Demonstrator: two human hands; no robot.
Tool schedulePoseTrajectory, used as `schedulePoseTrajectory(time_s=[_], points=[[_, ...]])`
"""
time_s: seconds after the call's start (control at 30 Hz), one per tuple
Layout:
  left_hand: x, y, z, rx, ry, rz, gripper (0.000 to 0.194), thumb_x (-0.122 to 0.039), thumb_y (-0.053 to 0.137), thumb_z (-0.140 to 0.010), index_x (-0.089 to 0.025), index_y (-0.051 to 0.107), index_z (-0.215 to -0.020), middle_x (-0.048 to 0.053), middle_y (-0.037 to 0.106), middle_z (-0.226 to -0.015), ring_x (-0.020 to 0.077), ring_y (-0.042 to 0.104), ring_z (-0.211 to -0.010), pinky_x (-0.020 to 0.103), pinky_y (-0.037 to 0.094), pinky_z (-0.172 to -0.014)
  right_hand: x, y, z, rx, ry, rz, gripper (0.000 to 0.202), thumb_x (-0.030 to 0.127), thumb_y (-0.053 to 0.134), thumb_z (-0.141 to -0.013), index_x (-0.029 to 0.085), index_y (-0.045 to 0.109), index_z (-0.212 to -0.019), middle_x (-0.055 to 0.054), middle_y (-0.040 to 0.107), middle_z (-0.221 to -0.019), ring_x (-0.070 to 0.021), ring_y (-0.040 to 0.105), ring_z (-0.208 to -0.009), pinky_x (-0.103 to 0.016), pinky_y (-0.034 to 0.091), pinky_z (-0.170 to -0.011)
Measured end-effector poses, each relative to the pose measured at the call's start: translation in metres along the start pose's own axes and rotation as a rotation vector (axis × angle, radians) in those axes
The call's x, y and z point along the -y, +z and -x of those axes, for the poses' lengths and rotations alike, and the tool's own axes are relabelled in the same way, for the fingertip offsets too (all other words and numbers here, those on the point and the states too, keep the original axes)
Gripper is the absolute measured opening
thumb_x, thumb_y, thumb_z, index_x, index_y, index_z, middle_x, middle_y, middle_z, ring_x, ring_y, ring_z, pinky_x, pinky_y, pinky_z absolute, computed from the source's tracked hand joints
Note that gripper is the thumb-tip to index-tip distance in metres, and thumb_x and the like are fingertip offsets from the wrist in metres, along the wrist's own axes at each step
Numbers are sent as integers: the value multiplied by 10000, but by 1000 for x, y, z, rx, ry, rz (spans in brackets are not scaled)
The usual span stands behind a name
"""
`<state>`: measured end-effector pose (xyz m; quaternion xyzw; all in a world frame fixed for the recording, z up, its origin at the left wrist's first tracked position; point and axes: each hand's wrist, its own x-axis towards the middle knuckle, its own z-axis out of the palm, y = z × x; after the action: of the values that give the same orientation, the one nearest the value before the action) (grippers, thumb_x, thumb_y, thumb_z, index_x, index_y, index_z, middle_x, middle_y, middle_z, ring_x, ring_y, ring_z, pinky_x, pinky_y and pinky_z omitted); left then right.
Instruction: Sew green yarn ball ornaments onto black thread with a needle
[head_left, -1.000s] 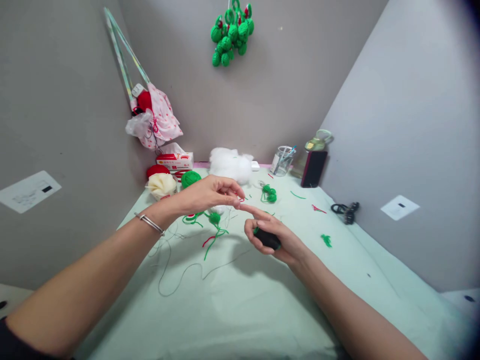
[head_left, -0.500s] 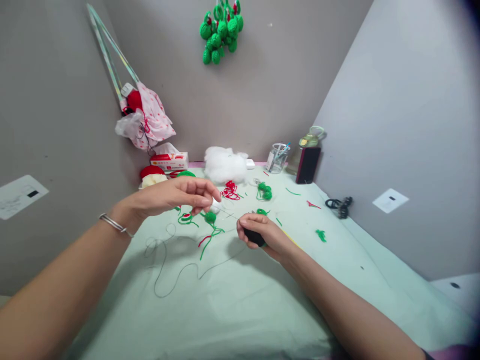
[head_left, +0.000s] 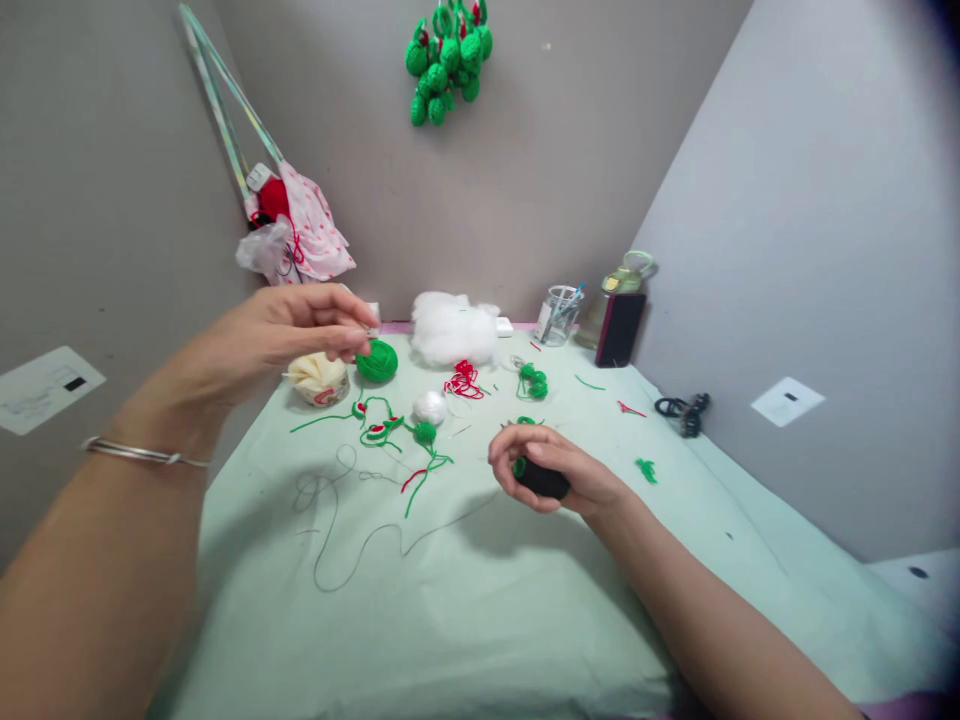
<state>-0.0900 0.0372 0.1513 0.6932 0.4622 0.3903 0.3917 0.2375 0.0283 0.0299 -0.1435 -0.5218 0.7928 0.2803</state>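
Observation:
My left hand (head_left: 315, 325) is raised at the left, in front of a green yarn ball (head_left: 377, 362), its thumb and fingertips pinched together; whatever they pinch is too small to make out. My right hand (head_left: 555, 468) has its fingers curled round a black thread spool (head_left: 545, 480) with a green end. A thin dark thread (head_left: 367, 540) lies in loose loops on the pale green cloth, running towards my right hand. Between the hands lie a white ball (head_left: 430, 407), a small green crocheted ball (head_left: 424, 432) and green and red crocheted pieces (head_left: 381, 431).
White stuffing (head_left: 454, 330), tangled red yarn (head_left: 464, 380) and a green yarn bundle (head_left: 533, 381) lie farther back. A glass jar (head_left: 559, 316), a phone (head_left: 621, 330) and a bottle stand at the back right. A cup (head_left: 320, 380) sits left, and green crocheted balls (head_left: 448, 60) hang above.
My left hand has moved left, up and nearer, uncovering the green yarn ball and the cup. My right hand has shifted slightly right and turned, showing more of the spool.

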Motion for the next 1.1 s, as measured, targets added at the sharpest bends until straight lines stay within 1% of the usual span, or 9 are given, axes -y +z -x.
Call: schedulePoseTrajectory(time_s=[0.23,0.37,0.43,0.5,0.6,0.73,0.83,0.97,1.1], points=[[19,98,-39,369,102,-167,291,-356,617,-889,-193,684,-1120,84,751,-1072,198,672,-945,298,502,-791,6,4,9,31,-153,0,398,526,642,-883,146,706,-979,-32,624,-691,-23,354,-341,-152,226,-306],[33,113,-39,126,106,-455,233,-333,562,-916,-183,705,-1023,67,749,-937,211,652,-885,324,463,-795,11,1,10,-251,-245,-104,324,495,670,-858,185,698,-947,1,528,-693,-38,280,-430,-137,190,-314],[32,114,-29,35,45,-374,217,-355,590,-901,-173,696,-951,43,718,-813,180,616,-751,303,450,-712,12,1,8,-358,-236,-165,287,453,703,-825,197,693,-954,-2,498,-725,-62,260,-490,-126,167,-314],[32,117,-17,68,16,-178,320,-351,699,-827,-179,664,-1095,62,724,-1014,160,603,-784,281,455,-700,9,4,5,-392,-208,-189,284,428,715,-805,196,690,-966,-6,485,-742,-74,260,-523,-119,171,-321],[37,129,-1,326,-34,75,681,-333,813,-724,-236,541,-1341,104,584,-1382,150,600,-878,272,474,-717,2,13,0,-306,-152,-182,311,432,713,-809,183,689,-994,0,483,-719,-66,280,-516,-107,191,-330],[53,145,16,836,-112,257,441,-421,675,-870,-232,613,-1264,48,714,-991,132,594,-693,261,447,-628,-4,21,-4,-224,-145,-176,340,445,709,-830,152,711,-1004,-18,543,-721,-63,376,-528,-108,255,-349],[57,137,26,736,-84,113,375,-458,442,-1001,-195,707,-1040,-22,582,-599,118,482,-558,251,388,-594,-5,17,-6,-332,-110,-155,285,350,783,-786,157,732,-989,-70,653,-930,-100,579,-750,-113,440,-488],[50,98,37,537,-75,-27,419,-486,401,-1014,-204,711,-989,-48,490,-539,124,445,-572,249,386,-646,-13,9,-9,-359,86,-78,306,174,836,-720,188,736,-1008,-71,676,-1155,-185,648,-1088,-217,567,-774],[51,53,55,323,-128,-97,382,-482,408,-1010,-247,707,-971,-49,456,-529,135,453,-589,270,412,-695,-24,9,-11,-157,160,-73,290,234,813,-773,166,719,-1039,-89,694,-1053,-180,684,-939,-198,541,-592]])
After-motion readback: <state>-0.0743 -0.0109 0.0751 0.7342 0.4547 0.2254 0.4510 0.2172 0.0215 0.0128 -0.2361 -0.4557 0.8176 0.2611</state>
